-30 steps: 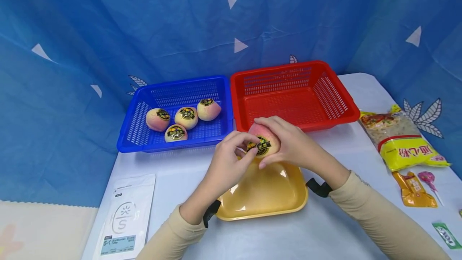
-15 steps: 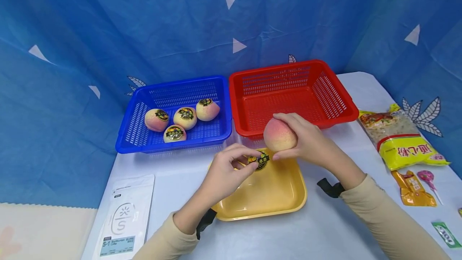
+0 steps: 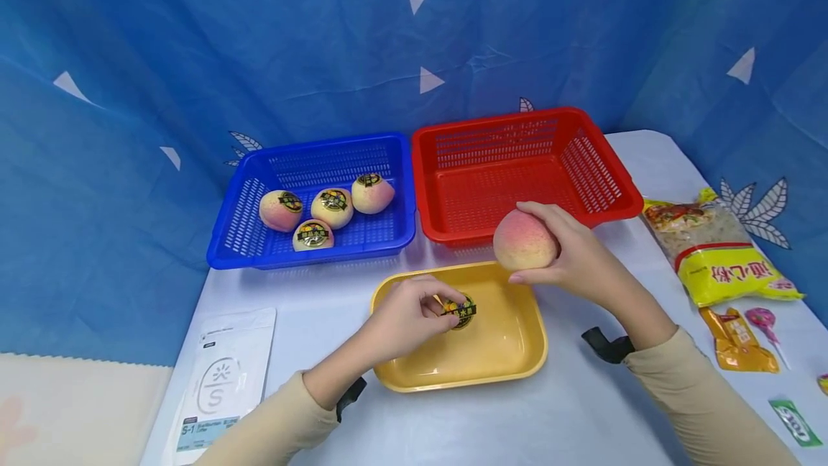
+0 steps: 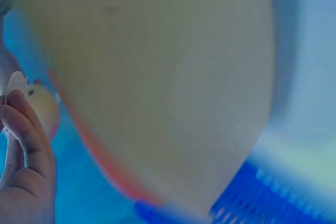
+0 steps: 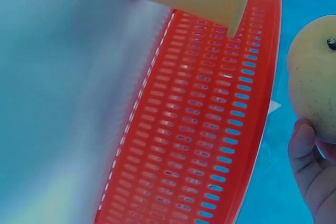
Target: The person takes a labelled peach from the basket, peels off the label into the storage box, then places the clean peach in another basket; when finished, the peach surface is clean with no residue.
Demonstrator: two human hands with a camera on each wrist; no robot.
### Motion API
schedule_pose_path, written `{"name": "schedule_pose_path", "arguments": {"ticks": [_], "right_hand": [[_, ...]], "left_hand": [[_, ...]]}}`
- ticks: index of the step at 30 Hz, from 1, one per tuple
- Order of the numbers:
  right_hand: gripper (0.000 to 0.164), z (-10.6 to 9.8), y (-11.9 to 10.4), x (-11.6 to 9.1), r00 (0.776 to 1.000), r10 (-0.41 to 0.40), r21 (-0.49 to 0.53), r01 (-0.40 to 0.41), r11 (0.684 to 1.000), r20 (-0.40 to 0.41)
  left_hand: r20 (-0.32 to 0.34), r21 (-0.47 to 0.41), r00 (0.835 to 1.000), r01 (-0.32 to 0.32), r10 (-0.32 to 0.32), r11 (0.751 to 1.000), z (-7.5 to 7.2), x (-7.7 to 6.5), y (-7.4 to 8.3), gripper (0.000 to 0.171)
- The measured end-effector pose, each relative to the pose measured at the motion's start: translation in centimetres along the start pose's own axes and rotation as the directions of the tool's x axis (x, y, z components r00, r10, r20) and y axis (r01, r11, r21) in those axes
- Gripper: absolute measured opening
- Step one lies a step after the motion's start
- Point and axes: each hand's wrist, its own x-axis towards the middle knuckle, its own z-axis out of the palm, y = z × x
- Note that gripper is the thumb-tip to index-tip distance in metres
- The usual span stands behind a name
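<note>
Your left hand (image 3: 407, 315) pinches a round black sticker (image 3: 464, 311) between thumb and fingers, its printed face toward the head view. The hand sits over the left part of the yellow tray (image 3: 498, 354). Your right hand (image 3: 578, 254) grips a peach (image 3: 524, 239), thumb on the near side and fingers around the far side. You hold this peach near the tray's far right corner, in front of the red basket (image 3: 511, 200); its visible skin is plain pink and cream. The right wrist view shows it raised beside the basket, apart from the rim.

To the left of the red basket, the blue basket (image 3: 375, 249) contains four peaches (image 3: 333, 207), each with a black sticker. On the left of the table (image 3: 517, 423) lies a white pouch (image 3: 226, 369). On the right lie a food bag (image 3: 727, 257), an orange packet (image 3: 740, 340), a pink lollipop (image 3: 762, 318) and a green packet (image 3: 796, 423). A blue curtain (image 3: 323, 42) hangs behind.
</note>
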Motion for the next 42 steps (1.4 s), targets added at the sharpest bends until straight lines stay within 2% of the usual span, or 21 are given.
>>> {"name": "schedule_pose_path", "arguments": {"ticks": [4,7,9,13,15,17,20,22,25,27,30,34,36,40,42], "right_hand": [[0.099,0.0,0.3,0.0,1.000,0.001,0.002,-0.001,1.000,-0.008],[0.099,0.1,0.4,-0.1,1.000,0.003,0.005,-0.003,1.000,-0.010],[0.099,0.1,0.5,-0.1,1.000,0.003,0.007,-0.002,1.000,-0.014],[0.099,0.2,0.8,-0.1,1.000,-0.001,0.016,0.001,1.000,-0.028],[0.099,0.2,1.0,-0.1,0.999,-0.006,0.023,0.007,1.000,-0.035],[0.098,0.2,1.1,-0.1,0.999,-0.009,0.030,0.010,0.999,-0.037],[0.098,0.3,1.2,-0.1,0.999,-0.009,0.039,0.011,0.999,-0.039],[0.098,0.3,1.3,-0.1,0.999,-0.005,0.042,0.007,0.999,-0.039],[0.098,0.2,1.3,-0.2,0.999,0.004,0.044,-0.002,0.999,-0.038],[0.098,0.2,1.4,-0.2,0.999,0.005,0.045,-0.003,0.999,-0.039],[0.097,0.2,1.4,-0.2,0.999,0.011,0.048,-0.009,0.999,-0.038],[0.097,-0.2,1.6,-0.2,0.999,0.029,0.068,-0.026,0.997,-0.045],[0.097,-0.6,1.7,-0.3,0.998,0.036,0.081,-0.032,0.996,-0.056],[0.096,-1.4,2.0,-0.3,0.995,0.034,0.088,-0.026,0.996,-0.089],[0.095,-1.8,2.4,-0.2,0.993,0.028,0.088,-0.018,0.996,-0.113]], "left_hand": [[0.101,-0.050,0.994,0.058,-0.052,0.997,1.2,1.2,-1.4,0.019],[0.157,-0.043,0.985,0.078,-0.070,0.996,2.0,2.0,-2.1,0.019],[0.180,-0.013,0.981,0.078,-0.074,0.997,2.6,2.6,-2.4,0.019],[0.217,0.075,0.975,0.038,-0.054,0.996,4.0,3.6,-2.8,0.019],[0.231,0.146,0.972,0.003,-0.037,0.989,4.7,4.0,-3.0,0.020],[0.231,0.237,0.973,-0.041,-0.015,0.971,5.3,4.3,-3.1,0.020],[0.214,0.386,0.976,-0.126,0.045,0.914,6.0,4.5,-3.5,0.021],[0.194,0.482,0.977,-0.173,0.089,0.859,6.3,4.4,-3.7,0.023],[0.158,0.574,0.975,-0.217,0.153,0.789,6.7,4.2,-4.1,0.024],[0.136,0.602,0.973,-0.231,0.187,0.764,7.0,4.0,-4.3,0.025],[0.116,0.602,0.968,-0.247,0.223,0.760,6.9,3.8,-4.2,0.024],[0.082,0.572,0.962,-0.260,0.261,0.778,6.0,3.5,-3.0,0.026],[0.043,0.558,0.953,-0.273,0.301,0.783,5.2,3.3,-2.3,0.029],[-0.075,0.563,0.906,-0.305,0.416,0.768,3.3,2.9,-1.4,0.033],[-0.144,0.574,0.882,-0.295,0.448,0.764,2.3,2.9,-1.4,0.037]]}}
